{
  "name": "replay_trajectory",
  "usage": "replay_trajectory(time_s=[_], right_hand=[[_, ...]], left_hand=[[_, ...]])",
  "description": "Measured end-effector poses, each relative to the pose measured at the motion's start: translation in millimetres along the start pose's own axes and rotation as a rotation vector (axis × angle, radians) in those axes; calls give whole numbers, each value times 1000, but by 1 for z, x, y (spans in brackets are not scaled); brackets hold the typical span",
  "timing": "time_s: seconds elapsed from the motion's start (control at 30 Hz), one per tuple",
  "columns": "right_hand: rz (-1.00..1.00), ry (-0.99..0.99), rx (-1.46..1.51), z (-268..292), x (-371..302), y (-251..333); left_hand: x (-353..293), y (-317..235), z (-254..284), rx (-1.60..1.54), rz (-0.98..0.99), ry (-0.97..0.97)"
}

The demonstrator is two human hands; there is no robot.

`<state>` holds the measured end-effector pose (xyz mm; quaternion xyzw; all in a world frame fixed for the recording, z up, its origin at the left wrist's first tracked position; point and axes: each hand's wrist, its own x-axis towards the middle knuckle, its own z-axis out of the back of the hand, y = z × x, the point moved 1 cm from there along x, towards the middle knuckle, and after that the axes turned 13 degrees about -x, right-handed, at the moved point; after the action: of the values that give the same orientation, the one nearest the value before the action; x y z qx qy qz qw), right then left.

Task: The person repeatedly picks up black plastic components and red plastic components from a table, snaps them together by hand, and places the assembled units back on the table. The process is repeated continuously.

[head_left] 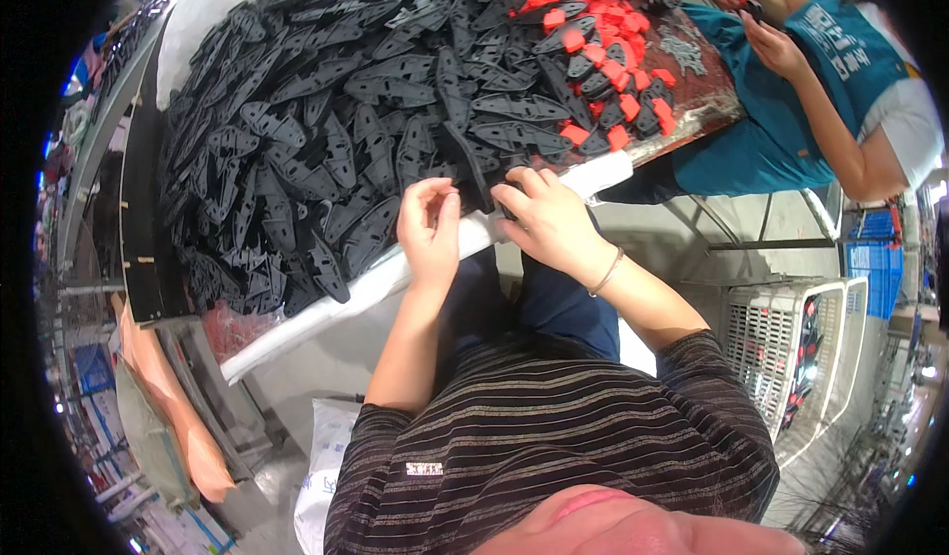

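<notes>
A large heap of dark grey, leaf-shaped plastic parts with holes covers the table in front of me. My left hand is at the table's near edge, fingers curled toward the thumb. Whatever it may pinch is too small or hidden to make out. Close by on the right, my right hand has its fingers bent round a dark plastic part, mostly hidden under them. Between the two hands a narrow dark part shows edge-on, its lower end near my right fingertips; I cannot tell whether it is the held one.
Red plastic pieces, some joined to dark parts, lie at the far right of the table. White padding lines its near edge. A co-worker in a teal apron handles small parts there. A white crate stands on the floor to the right.
</notes>
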<state>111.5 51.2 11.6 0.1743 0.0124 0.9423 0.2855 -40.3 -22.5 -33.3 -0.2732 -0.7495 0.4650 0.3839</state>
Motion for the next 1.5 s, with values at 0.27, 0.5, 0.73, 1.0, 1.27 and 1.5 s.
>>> replay_trajectory(time_s=[0.27,0.5,0.73,1.0,1.27,1.5], right_hand=[[-113,-570,35,22,8,-26],[-646,-547,1315,9,-9,-41],[-471,-267,1303,-6,-19,-24],[-604,-457,110,22,34,-234],[-346,32,-622,-17,82,-348],[-564,-276,-270,16,85,-295]], left_hand=[[4,-2,-10,349,-128,92],[0,-14,-28,252,-47,134],[26,1,-50,-523,391,84],[35,6,-40,-547,321,92],[37,17,-35,-544,378,164],[39,8,-41,-620,413,176]])
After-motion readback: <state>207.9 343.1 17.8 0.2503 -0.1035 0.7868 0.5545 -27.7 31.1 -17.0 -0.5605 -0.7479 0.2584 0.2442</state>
